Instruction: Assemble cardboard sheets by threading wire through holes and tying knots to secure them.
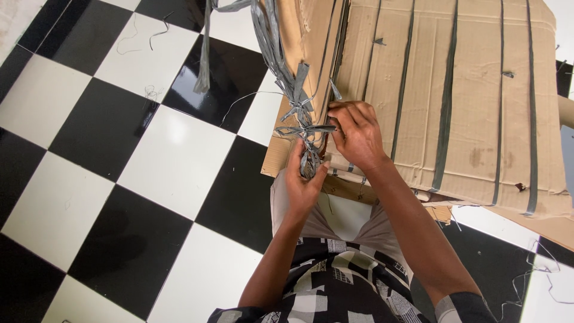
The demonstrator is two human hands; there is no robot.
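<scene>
Left hand: I have it curled shut round the lower end of the grey strap bundle, keeping it taut against the cardboard's edge.
Right hand: fingers bent, pinching a strap at the knot, palm resting on the cardboard stack to steady it.
Bundle: flat, frayed grey plastic strips, knotted, trailing upward.
Cardboard: brown, creased, crossed by dark bands, leaning over my knees above the checkered floor.

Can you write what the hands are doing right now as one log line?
left hand: grips bunch of grey straps | right hand: fingers on strap knot at cardboard stack edge | floor: black-and-white tiles
</scene>
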